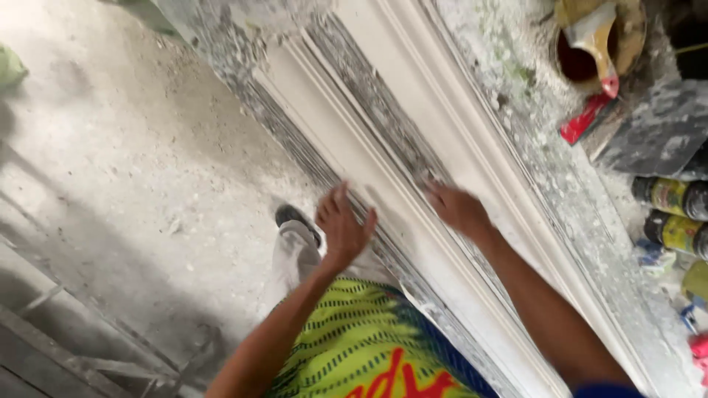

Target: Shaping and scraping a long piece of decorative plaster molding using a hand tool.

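Both hands lay on the white moulding [383, 118]: left hand [343, 225] at its near edge, fingers spread; right hand [459, 208] flat mid-strip, fingers together. Bottles [675, 214] at the desk's right edge.

This is a plaster or moulding workshop — a rough working place, not a home. A long white profiled plaster moulding [413, 184] lies along a bench [531, 140] crusted with dried grey-white splashes. At the bench's far end stands a dirty bucket [627, 37] with a plaster-caked brush [599, 40] in it, beside a red-handled tool [582, 119] and a smeared flat trowel [660, 129]. Spray cans [675, 214] lie at the edge. The bare concrete floor [110, 147] is dusted pale all over — powder and specks everywhere.
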